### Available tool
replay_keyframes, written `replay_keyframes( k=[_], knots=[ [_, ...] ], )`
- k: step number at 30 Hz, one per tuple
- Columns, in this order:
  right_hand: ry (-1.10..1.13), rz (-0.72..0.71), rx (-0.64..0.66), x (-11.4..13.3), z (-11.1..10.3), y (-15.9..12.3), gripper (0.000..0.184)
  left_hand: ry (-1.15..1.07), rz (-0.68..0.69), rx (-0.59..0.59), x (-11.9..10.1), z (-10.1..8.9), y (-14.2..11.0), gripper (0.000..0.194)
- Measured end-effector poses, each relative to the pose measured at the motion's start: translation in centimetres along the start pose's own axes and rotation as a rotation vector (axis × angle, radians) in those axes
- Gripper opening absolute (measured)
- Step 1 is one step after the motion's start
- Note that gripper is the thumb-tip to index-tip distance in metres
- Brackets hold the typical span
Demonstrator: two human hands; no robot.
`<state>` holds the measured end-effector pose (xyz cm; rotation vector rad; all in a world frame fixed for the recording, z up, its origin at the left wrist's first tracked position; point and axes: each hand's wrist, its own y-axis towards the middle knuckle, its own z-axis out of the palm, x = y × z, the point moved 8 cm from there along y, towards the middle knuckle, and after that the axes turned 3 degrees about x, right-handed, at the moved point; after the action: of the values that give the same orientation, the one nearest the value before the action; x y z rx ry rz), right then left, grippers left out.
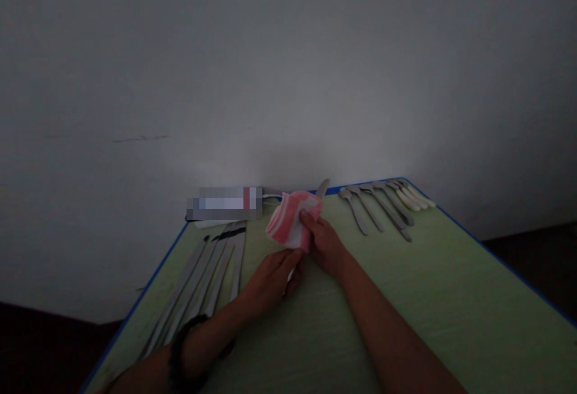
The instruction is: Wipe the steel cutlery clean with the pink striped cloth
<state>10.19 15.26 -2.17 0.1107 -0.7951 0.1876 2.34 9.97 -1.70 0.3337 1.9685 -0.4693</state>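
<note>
My left hand [273, 271] is closed around the handle of a table knife, and a bit of the pale metal shows below its fingers. The knife's blade tip [323, 188] sticks out above a pink and white striped cloth [291, 220]. With thumb on top, my right hand [328, 242] grips this cloth, which is folded around the blade. The middle of the knife is hidden by cloth and fingers. Both hands are close together over the table, the left nearer to me.
Several long flat metal utensils [198, 283] lie side by side at the left, partly behind my left forearm. Several spoons [356, 211] and pale-handled utensils [412, 196] lie at the back right. A blurred-out object [225, 203] stands at the back left of the green table [433, 298], against the wall.
</note>
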Motion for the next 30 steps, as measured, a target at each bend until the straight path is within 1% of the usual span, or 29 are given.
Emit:
replay_keyframes(
  k=[3, 8, 14, 23, 30],
  knots=[
    [-0.012, -0.001, -0.009, -0.08, -0.21, 0.07, 0.029, 0.036, 0.009, -0.002, -0.25, 0.03, -0.03, 0.042],
    [-0.014, -0.023, 0.012, -0.11, -0.27, 0.24, 0.031, 0.045, 0.016, -0.012, -0.6, 0.0, -0.11, 0.041],
    [-0.006, -0.003, -0.007, 0.03, 0.02, 0.04, 0.029, 0.017, -0.024, -0.012, -0.1, -0.01, -0.07, 0.042],
    [-0.01, -0.006, 0.005, -0.3, -0.29, 0.27, 0.03, 0.012, -0.024, 0.004, -0.39, -0.1, -0.1, 0.041],
    [0.007, 0.003, 0.01, 0.02, 0.26, -0.12, 0.029, 0.001, -0.023, -0.012, -0.1, -0.09, -0.06, 0.04]
  ],
)
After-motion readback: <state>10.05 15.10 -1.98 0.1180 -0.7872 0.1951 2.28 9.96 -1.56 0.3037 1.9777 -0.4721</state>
